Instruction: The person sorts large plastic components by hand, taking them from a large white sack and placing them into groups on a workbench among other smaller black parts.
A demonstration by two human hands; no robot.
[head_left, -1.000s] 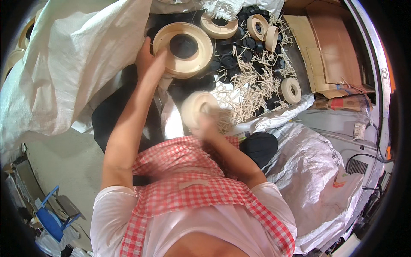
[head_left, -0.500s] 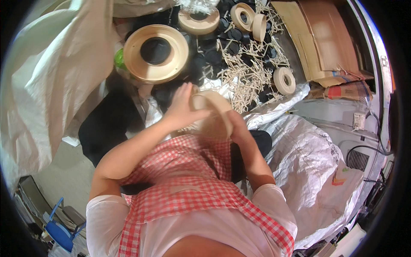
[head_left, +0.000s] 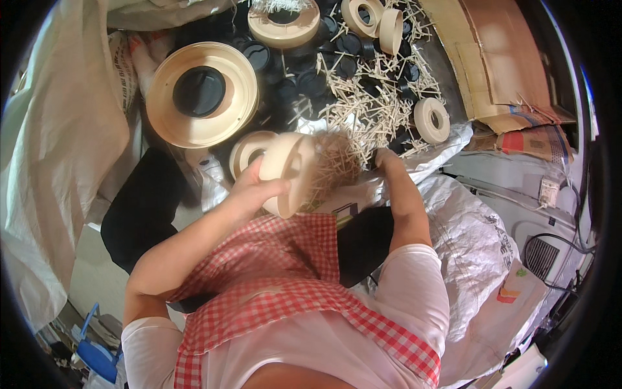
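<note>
My left hand [head_left: 254, 189] is closed on a beige ring [head_left: 276, 155], tipped up on its side above my lap, with the thumb toward its opening. Just behind that hand lies another, flatter beige ring [head_left: 243, 153]. My right hand [head_left: 387, 159] reaches to the near edge of a heap of small pale sticks [head_left: 363, 110], close to some dark parts. Its fingertips are hidden, so what it touches is unclear. Farther left stands a large beige round dish [head_left: 162, 107] with a black disc [head_left: 199, 91] in its middle.
Several black round caps [head_left: 311, 83] lie among the sticks. More beige rings [head_left: 431, 121] sit around the heap. Flattened cardboard [head_left: 505, 58] is at the far right, a white woven sack [head_left: 453, 220] beside my right arm, and a pale cloth [head_left: 71, 149] hangs at left.
My right hand has let go of the ring and moved right and away to the sticks. My left hand now holds the ring alone, shifted left. The view has shifted slightly.
</note>
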